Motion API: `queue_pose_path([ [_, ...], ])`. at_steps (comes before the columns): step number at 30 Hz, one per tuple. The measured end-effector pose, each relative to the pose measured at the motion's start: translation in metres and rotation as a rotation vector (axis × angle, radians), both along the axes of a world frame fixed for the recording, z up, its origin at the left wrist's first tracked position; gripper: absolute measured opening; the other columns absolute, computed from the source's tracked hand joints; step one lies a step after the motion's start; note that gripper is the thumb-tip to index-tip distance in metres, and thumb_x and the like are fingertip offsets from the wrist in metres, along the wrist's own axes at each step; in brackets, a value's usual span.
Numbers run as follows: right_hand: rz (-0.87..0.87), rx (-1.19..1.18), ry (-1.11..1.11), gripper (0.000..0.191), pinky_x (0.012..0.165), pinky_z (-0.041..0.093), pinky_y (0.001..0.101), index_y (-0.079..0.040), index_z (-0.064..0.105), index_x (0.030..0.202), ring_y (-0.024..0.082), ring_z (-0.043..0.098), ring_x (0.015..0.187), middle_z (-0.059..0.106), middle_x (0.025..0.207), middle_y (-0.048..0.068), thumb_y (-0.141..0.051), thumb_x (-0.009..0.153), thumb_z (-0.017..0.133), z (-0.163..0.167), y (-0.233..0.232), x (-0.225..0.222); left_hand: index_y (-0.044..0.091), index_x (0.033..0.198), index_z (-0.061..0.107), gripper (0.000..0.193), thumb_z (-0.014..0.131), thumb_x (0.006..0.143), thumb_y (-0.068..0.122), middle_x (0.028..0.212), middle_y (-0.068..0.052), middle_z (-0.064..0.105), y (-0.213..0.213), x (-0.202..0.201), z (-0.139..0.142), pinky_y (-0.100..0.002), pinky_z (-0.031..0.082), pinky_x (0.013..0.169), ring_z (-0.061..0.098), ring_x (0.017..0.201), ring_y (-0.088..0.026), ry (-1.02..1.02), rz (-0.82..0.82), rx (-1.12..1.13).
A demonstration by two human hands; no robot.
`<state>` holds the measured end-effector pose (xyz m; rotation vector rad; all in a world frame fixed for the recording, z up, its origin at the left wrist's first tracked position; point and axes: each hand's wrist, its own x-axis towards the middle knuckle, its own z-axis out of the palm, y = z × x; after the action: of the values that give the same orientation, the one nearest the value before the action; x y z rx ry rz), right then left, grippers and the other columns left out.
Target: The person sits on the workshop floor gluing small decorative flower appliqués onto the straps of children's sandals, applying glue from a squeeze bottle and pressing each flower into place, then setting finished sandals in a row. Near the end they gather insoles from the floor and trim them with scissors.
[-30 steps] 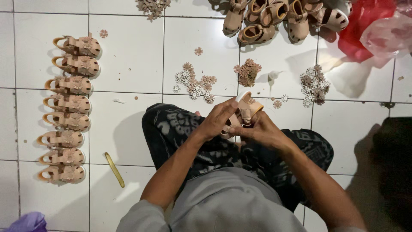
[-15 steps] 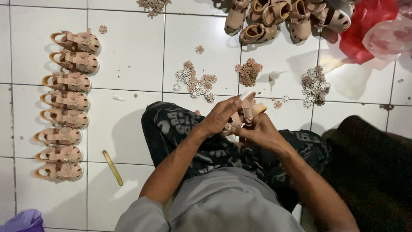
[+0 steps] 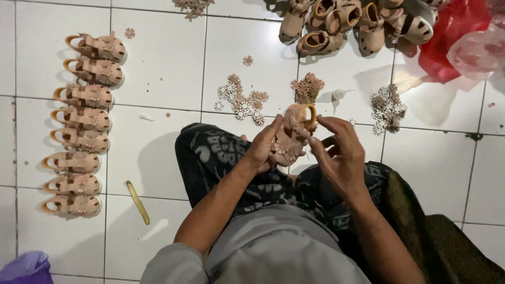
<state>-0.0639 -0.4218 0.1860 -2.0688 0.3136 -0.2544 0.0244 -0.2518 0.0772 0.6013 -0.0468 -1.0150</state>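
A small beige sandal [image 3: 292, 133] is held above my lap, heel strap pointing away from me. My left hand [image 3: 263, 148] grips its left side, fingers curled round the sole. My right hand [image 3: 339, 152] is at its right side, fingertips pinched on the upper where small flower pieces sit. I sit on a white tiled floor [image 3: 158, 63] in dark patterned trousers [image 3: 221, 158]. Piles of loose flower decorations lie just beyond the sandal: a white-and-tan pile [image 3: 241, 100], a tan pile [image 3: 307, 88] and a whitish pile [image 3: 386, 108].
A column of several finished beige sandals [image 3: 81, 126] lines the left. A heap of plain sandals [image 3: 352, 21] lies at the top, with red and clear plastic bags [image 3: 463, 42] beside it. A yellow strip [image 3: 138, 202] lies left of my leg. A purple bag [image 3: 23, 267] shows bottom left.
The view has shifted slightly. My hands have turned the sandal a little, and my right fingers have moved up onto its upper. The sandal stays held in both hands.
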Motion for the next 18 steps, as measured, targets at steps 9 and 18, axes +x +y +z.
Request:
queue_pose_path([
  [9,0.086,-0.155,-0.131,0.041,0.056,0.051,0.0229,-0.015,0.073,0.131,0.008,0.061,0.068,0.068,0.097,0.005,-0.008,0.092,0.08,-0.006,0.035,-0.012,0.001,0.14,0.05,0.06,0.037,0.111,0.052,0.114,-0.012,0.068,-0.006,-0.002,0.024,-0.031,0.064,0.078,0.072,0.093,-0.017,0.1,0.159,0.041],
  [18,0.19,0.038,-0.016,0.016,0.058,0.051,0.0242,-0.004,0.071,0.105,0.01,0.063,0.07,0.067,0.095,0.005,-0.005,0.09,0.077,0.01,0.018,-0.002,0.0,0.127,0.054,0.057,0.037,0.113,0.053,0.106,-0.012,0.067,-0.007,-0.004,0.021,-0.028,0.062,0.072,0.07,0.086,-0.014,-0.106,0.166,0.181],
])
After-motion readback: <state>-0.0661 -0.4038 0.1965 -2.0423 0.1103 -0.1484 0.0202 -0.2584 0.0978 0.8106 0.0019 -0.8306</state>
